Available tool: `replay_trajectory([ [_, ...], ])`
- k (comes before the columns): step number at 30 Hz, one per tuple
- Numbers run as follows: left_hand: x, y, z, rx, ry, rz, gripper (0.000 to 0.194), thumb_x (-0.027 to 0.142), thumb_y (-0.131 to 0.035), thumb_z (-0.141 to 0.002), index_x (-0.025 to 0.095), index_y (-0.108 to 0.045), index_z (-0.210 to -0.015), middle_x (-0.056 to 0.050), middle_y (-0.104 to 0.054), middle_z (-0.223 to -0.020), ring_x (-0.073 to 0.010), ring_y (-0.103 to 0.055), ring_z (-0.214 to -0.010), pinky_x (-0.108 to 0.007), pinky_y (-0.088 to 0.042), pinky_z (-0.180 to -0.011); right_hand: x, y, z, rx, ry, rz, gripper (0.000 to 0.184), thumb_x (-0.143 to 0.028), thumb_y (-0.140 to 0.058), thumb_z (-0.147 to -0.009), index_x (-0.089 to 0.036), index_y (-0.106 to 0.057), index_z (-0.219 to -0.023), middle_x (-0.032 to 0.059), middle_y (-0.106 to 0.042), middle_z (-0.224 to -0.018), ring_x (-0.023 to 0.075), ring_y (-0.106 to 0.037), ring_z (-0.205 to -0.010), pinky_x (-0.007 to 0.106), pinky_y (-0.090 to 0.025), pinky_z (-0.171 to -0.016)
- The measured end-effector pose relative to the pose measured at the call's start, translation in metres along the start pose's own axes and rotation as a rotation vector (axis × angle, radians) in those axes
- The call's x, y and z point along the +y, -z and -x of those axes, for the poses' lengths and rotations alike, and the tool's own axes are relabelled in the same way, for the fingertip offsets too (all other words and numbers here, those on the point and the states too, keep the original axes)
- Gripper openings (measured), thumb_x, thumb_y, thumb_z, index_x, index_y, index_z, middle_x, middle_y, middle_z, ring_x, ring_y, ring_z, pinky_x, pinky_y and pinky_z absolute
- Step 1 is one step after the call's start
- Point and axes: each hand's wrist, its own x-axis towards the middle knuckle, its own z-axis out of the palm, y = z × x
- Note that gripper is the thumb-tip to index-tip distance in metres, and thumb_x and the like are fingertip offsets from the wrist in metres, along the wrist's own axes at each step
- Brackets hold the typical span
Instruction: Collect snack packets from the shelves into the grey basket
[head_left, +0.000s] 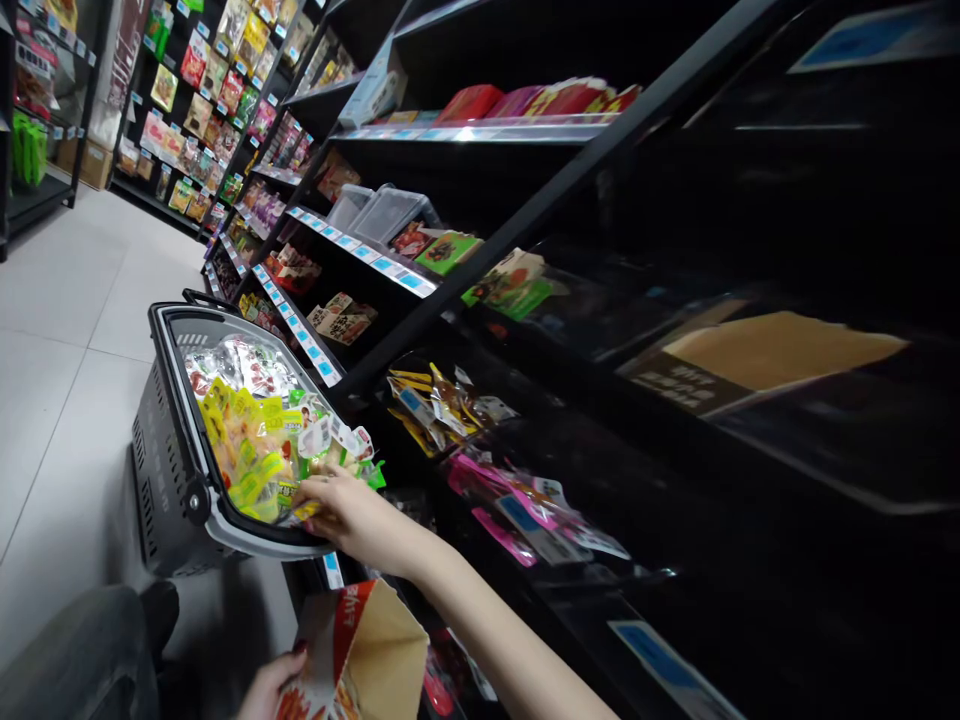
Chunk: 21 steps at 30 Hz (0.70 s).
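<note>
My left hand [274,685], at the bottom, grips an opened cardboard box [390,650] with a red and white printed front and a bare brown inside. My right hand [337,510] reaches over the near rim of a grey shopping basket [169,470]. Its fingers are closed on a small snack packet [306,511] with a yellow-orange edge, mostly hidden beneath them. Inside the basket lie many small sealed packets: yellow ones [251,430] in front, silver and white ones [240,365] behind, and green-edged ones [322,425] beside my right hand.
Black store shelves [420,345] run along the right, with pink bags [525,505], yellow bags [442,405] and a brown box [780,350]. Clear plastic bins [394,215] stand higher up. Hanging snacks [202,110] line the far rack. My knee [75,655] shows over the tiled floor [45,400].
</note>
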Motion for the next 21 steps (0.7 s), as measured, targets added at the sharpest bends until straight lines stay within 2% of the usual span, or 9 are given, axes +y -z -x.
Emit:
replay_trajectory([
  [5,0.000,-0.011,0.006,0.069,-0.003,-0.027,0.051,0.054,-0.063,-0.066,0.009,-0.069,-0.090,-0.016,-0.071,-0.087,-0.0356,-0.062,-0.094,-0.044,-0.040,-0.086,-0.001,0.001,-0.004,-0.056,-0.046,-0.093,0.018,-0.021,-0.057,-0.081,-0.022,-0.063,-0.099,0.0047,-0.063,-0.097,0.0231,-0.050,-0.106,0.039,-0.039,-0.092],
  [7,0.003,-0.015,0.010,0.100,0.015,-0.054,0.052,0.054,-0.062,-0.067,0.008,-0.069,-0.090,-0.015,-0.071,-0.086,-0.0348,-0.062,-0.094,-0.042,-0.040,-0.087,-0.002,0.009,0.009,0.082,-0.064,-0.160,0.022,-0.025,-0.056,-0.083,-0.021,-0.060,-0.104,0.0058,-0.061,-0.105,0.0212,-0.051,-0.104,0.037,-0.040,-0.090],
  [9,0.007,-0.019,0.016,0.155,0.034,-0.070,0.051,0.052,-0.057,-0.072,0.006,-0.068,-0.094,-0.016,-0.071,-0.087,-0.0325,-0.063,-0.093,-0.040,-0.039,-0.088,-0.004,0.014,0.032,0.330,-0.133,-0.127,0.022,-0.026,-0.053,-0.084,-0.020,-0.059,-0.104,0.0067,-0.062,-0.105,0.0217,-0.052,-0.101,0.038,-0.039,-0.090],
  [11,0.011,-0.025,0.022,0.226,0.035,-0.059,0.053,0.049,-0.052,-0.078,0.003,-0.065,-0.100,-0.016,-0.071,-0.089,-0.0291,-0.064,-0.091,-0.037,-0.039,-0.089,-0.007,0.010,0.064,0.537,-0.252,-0.091,0.018,-0.028,-0.047,-0.087,-0.020,-0.060,-0.097,0.0071,-0.063,-0.096,0.0222,-0.054,-0.093,0.039,-0.040,-0.084],
  [12,0.012,-0.029,0.025,0.255,0.043,-0.050,0.055,0.049,-0.051,-0.078,0.001,-0.064,-0.102,-0.016,-0.071,-0.090,-0.0280,-0.065,-0.089,-0.036,-0.040,-0.088,-0.008,0.002,0.080,0.565,-0.301,-0.118,0.018,-0.030,-0.045,-0.087,-0.020,-0.060,-0.091,0.0067,-0.064,-0.090,0.0214,-0.055,-0.086,0.037,-0.042,-0.079],
  [15,0.016,-0.041,0.031,0.272,0.060,-0.037,0.060,0.051,-0.049,-0.079,0.000,-0.061,-0.107,-0.017,-0.071,-0.090,-0.0273,-0.066,-0.083,-0.038,-0.041,-0.087,-0.016,-0.038,0.117,0.366,-0.376,-0.289,0.013,-0.031,-0.055,-0.080,-0.022,-0.063,-0.083,0.0050,-0.064,-0.086,0.0208,-0.056,-0.081,0.034,-0.043,-0.074],
  [17,0.019,-0.046,0.033,0.216,0.043,-0.049,0.056,0.048,-0.046,-0.083,0.001,-0.060,-0.110,-0.016,-0.071,-0.093,-0.0274,-0.066,-0.085,-0.039,-0.040,-0.090,-0.022,-0.071,0.128,0.215,-0.394,-0.336,0.022,-0.028,-0.069,-0.068,-0.025,-0.065,-0.090,0.0044,-0.065,-0.095,0.0252,-0.052,-0.097,0.039,-0.039,-0.086],
  [19,0.021,-0.046,0.033,0.160,0.002,-0.080,0.049,0.041,-0.042,-0.087,0.003,-0.059,-0.112,-0.015,-0.071,-0.096,-0.0268,-0.064,-0.092,-0.039,-0.038,-0.093,-0.026,-0.098,0.129,0.163,-0.388,-0.348,0.033,-0.026,-0.075,-0.063,-0.028,-0.066,-0.095,0.0032,-0.065,-0.100,0.0287,-0.046,-0.110,0.047,-0.028,-0.096],
  [21,0.024,-0.042,0.034,0.147,-0.011,-0.126,0.046,0.038,-0.040,-0.089,0.004,-0.060,-0.112,-0.014,-0.071,-0.096,-0.0267,-0.063,-0.097,-0.039,-0.037,-0.095,-0.025,-0.114,0.128,0.162,-0.347,-0.383,0.024,-0.028,-0.070,-0.071,-0.031,-0.067,-0.094,0.0016,-0.066,-0.097,0.0277,-0.044,-0.113,0.050,-0.020,-0.099],
])
